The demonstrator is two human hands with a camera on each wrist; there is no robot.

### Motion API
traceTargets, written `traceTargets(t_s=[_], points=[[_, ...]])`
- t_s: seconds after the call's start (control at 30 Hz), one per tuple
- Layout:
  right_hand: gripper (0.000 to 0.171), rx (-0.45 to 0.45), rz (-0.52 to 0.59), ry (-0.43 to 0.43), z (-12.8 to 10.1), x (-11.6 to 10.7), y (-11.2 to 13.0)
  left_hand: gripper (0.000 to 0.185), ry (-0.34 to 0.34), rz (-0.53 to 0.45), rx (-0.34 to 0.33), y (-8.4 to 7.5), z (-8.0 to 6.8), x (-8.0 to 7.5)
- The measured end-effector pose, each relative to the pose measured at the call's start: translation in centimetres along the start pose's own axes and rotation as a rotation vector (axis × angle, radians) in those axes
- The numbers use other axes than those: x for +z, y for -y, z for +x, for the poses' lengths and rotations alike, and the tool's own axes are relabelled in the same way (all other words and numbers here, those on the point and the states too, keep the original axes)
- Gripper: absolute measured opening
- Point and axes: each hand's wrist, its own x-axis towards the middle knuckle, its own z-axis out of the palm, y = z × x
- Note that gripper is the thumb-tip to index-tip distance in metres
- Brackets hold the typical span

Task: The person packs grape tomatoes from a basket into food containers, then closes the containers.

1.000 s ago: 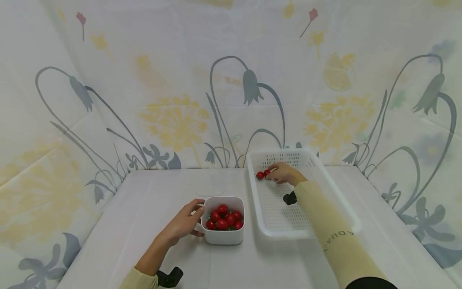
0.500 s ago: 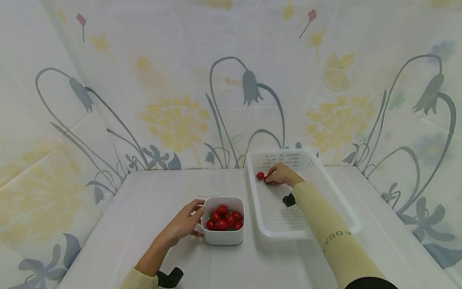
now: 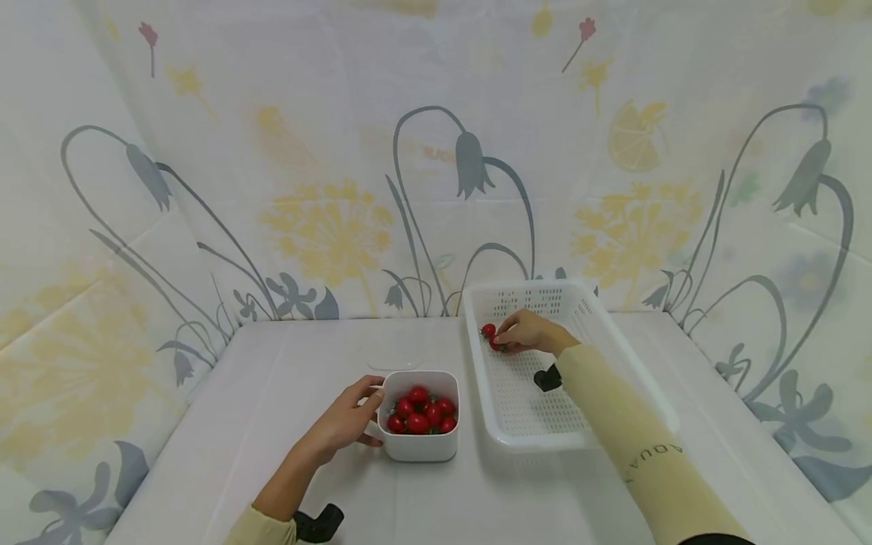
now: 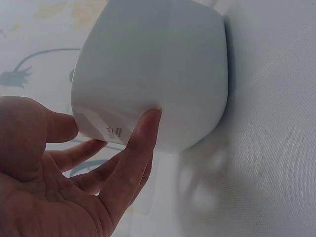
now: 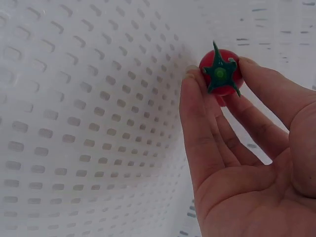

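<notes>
We see the work barely begun. One tomato (image 3: 487,330) already lies in the far left corner of the basket (image 3: 654,393), and our right hand (image 3: 527,333) pinches a second tomato (image 5: 220,72) between thumb and fingertips just beside it, low over the perforated floor. In the right wrist view its green calyx faces the camera, and we cannot tell whether it already touches the basket. The bowl (image 3: 418,446) on the table (image 3: 286,378) holds a heap of tomatoes, so most of the moving is left, as we judge it. Our left hand (image 3: 341,425) steadies the bowl, thumb on the rim and fingers laid against its side, a loose grip that presses rather than clasps.
</notes>
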Motion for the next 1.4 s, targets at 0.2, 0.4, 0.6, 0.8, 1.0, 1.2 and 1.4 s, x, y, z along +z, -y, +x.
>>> traceTargets(t_s=[0.2, 0.4, 0.6, 0.8, 1.0, 1.2, 1.4], points=[[0.028, -0.007, -0.016, 0.040, -1.3, 0.3, 0.7, 0.038, 0.006, 0.003, 0.003, 0.0, 0.0, 0.0], [0.026, -0.028, -0.019, 0.078, -2.2, 0.7, 1.4, 0.038, 0.020, -0.005, 0.007, 0.2, 0.0, -0.1], [0.028, -0.042, -0.017, 0.115, -2.8, 0.9, 1.6, 0.038, 0.017, -0.007, 0.008, 0.2, 0.0, -0.1], [0.029, -0.066, -0.024, 0.133, -3.8, 0.7, 2.2, 0.036, 0.002, -0.011, -0.002, 0.3, 0.1, 0.0], [0.029, -0.100, -0.018, 0.148, -5.0, 0.7, 3.2, 0.037, 0.002, -0.009, 0.006, 0.3, 0.2, 0.0], [0.030, -0.126, 0.009, 0.147, -6.0, 0.7, 3.8, 0.036, 0.011, -0.017, 0.004, 0.2, 0.1, -0.1], [0.030, -0.158, 0.026, 0.155, -7.0, 0.9, 4.2, 0.036, 0.016, -0.017, -0.005, 0.1, 0.1, -0.1]])
